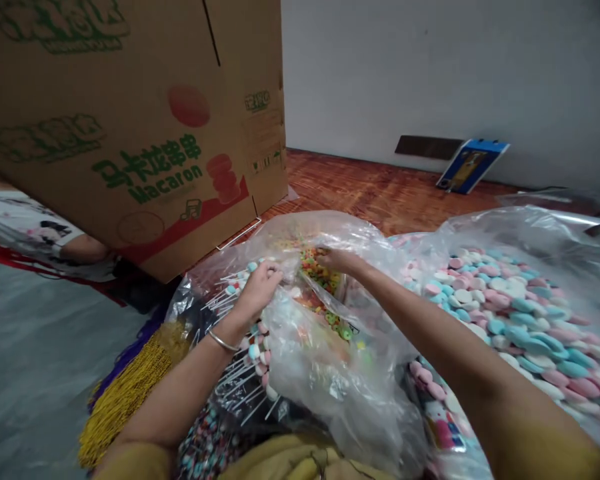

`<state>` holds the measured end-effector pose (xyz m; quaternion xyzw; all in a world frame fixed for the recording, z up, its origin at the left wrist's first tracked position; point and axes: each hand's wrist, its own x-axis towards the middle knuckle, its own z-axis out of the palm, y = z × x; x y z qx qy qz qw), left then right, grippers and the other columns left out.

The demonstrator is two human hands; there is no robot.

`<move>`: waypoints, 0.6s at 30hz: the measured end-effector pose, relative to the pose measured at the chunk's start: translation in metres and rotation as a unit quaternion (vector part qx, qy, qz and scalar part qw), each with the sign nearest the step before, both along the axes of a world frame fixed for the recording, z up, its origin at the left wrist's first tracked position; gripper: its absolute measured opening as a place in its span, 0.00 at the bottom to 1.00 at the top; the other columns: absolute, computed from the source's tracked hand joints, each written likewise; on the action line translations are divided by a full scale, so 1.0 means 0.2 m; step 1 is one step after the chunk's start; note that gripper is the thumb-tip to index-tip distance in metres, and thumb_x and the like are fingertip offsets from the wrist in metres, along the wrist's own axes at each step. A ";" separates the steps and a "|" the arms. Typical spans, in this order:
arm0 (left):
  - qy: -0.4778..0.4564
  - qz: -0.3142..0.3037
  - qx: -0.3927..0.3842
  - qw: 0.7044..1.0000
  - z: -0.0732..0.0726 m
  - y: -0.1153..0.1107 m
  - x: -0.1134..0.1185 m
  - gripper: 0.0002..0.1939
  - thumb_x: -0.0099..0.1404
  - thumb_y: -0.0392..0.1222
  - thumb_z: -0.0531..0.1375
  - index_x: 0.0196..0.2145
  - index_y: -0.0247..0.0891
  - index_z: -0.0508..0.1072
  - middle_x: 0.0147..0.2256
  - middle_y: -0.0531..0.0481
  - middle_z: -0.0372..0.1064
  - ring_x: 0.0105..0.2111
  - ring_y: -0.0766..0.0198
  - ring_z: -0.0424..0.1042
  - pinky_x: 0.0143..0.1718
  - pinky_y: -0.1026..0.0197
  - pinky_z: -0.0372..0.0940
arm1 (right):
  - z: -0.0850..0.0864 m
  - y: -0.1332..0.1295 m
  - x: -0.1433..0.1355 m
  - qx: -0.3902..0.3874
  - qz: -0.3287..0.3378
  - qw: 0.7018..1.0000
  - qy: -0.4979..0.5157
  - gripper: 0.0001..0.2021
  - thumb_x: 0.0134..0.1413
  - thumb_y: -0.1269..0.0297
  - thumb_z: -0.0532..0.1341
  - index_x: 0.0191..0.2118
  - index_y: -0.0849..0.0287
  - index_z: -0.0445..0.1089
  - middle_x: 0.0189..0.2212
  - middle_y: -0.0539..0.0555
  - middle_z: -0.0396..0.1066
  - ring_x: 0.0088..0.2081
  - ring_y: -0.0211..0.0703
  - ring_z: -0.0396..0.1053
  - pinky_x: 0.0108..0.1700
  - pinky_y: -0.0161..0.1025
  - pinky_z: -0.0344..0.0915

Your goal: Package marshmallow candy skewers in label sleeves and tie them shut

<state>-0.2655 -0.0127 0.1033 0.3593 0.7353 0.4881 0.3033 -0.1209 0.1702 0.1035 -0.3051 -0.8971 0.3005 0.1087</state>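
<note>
My left hand point(264, 285) is closed with its fingertips at the edge of a clear plastic bag point(325, 373), beside the sticks. The bag lies across my lap area and holds small yellow, green and red ring-shaped candies point(320, 270). My right hand point(333, 259) reaches in at the bag's mouth and touches these candies; its fingertips are hidden among them. Left of the bag lie several white sticks point(237, 383) threaded with pink, white and blue candies point(260, 353), their bare ends pointing left.
On the right a large clear bag holds loose pastel candies point(535, 327). A tall cardboard box point(180, 133) stands at the back left. Yellow tassels point(130, 393) hang at the left edge. A blue device point(473, 167) leans near the wall. Another person's arm point(83, 249) shows behind the box.
</note>
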 end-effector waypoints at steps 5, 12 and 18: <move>-0.262 0.024 0.146 0.954 0.06 0.00 0.07 0.10 0.51 0.38 0.64 0.32 0.36 0.71 0.29 0.53 0.74 0.31 0.65 0.71 0.37 0.63 0.65 | 0.08 -0.24 0.11 0.011 0.032 0.996 0.082 0.08 0.54 0.70 0.61 0.39 0.60 0.75 0.34 0.51 0.75 0.39 0.43 0.72 0.44 0.37 0.67; -0.348 0.073 0.209 0.911 0.14 -0.11 0.14 0.12 0.50 0.35 0.65 0.35 0.37 0.76 0.32 0.52 0.75 0.27 0.69 0.69 0.33 0.67 0.65 | -0.09 -0.47 0.23 0.044 0.224 0.974 0.009 0.13 0.57 0.67 0.63 0.48 0.57 0.75 0.46 0.58 0.76 0.45 0.46 0.73 0.48 0.39 0.67; -0.378 0.134 0.224 0.888 0.11 -0.20 0.17 0.15 0.48 0.35 0.67 0.37 0.39 0.76 0.31 0.52 0.74 0.28 0.69 0.70 0.31 0.68 0.65 | -0.07 0.04 -0.03 0.054 0.085 0.993 -0.053 0.09 0.49 0.68 0.66 0.39 0.59 0.77 0.33 0.58 0.79 0.35 0.49 0.75 0.39 0.39 0.68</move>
